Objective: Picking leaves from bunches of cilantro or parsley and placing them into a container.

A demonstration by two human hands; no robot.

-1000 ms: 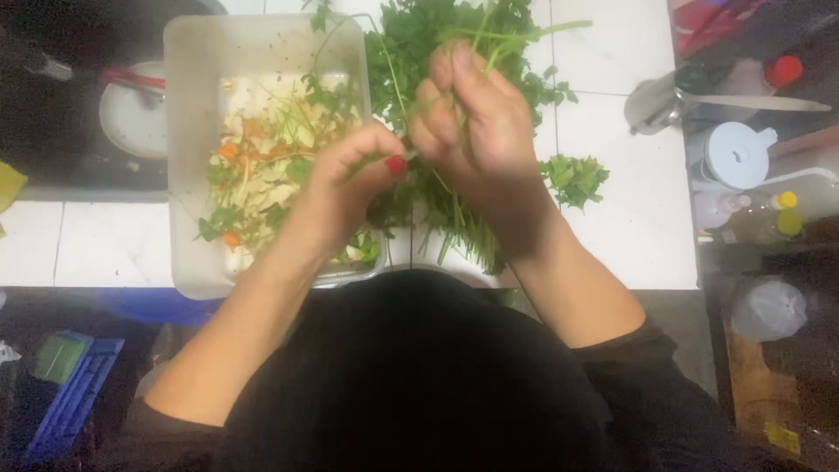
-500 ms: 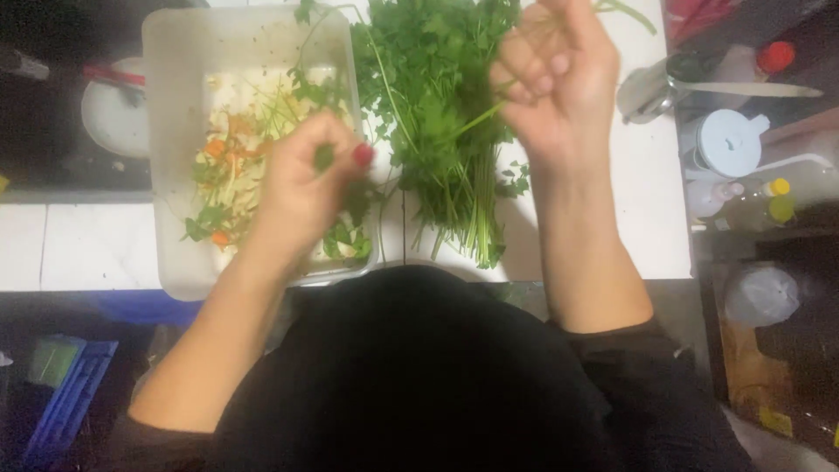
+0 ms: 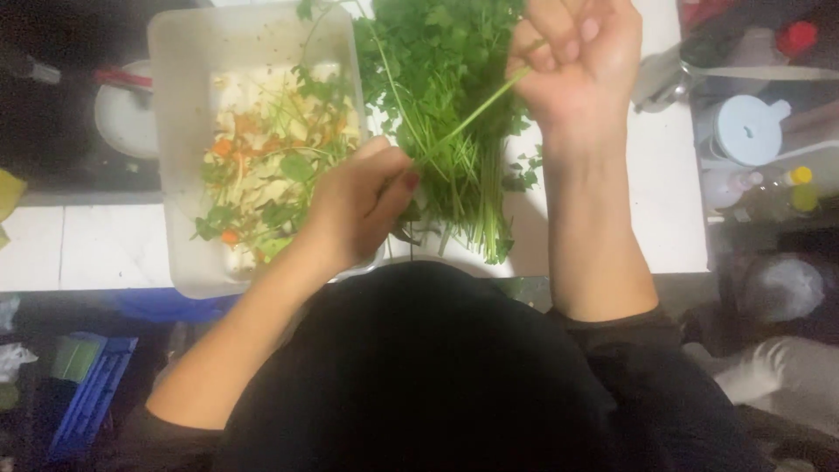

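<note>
Stretching one thin green herb stem [image 3: 472,114] taut between both hands | right hand [image 3: 581,65] has lifted toward the white counter's [image 3: 114,249] far edge, pinching its end | left hand [image 3: 358,205] pinching low, beside the translucent rectangular plastic tub [image 3: 179,131] | leafy green bunch [image 3: 437,79] lying between.

Both hands, left hand [image 3: 354,210] and right hand [image 3: 577,65], pinch one green stem [image 3: 472,114] taut.

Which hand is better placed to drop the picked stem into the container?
Left. The left hand pinches the stem's lower end right at the container's edge; the right hand is raised beyond the herb bunch.
</note>
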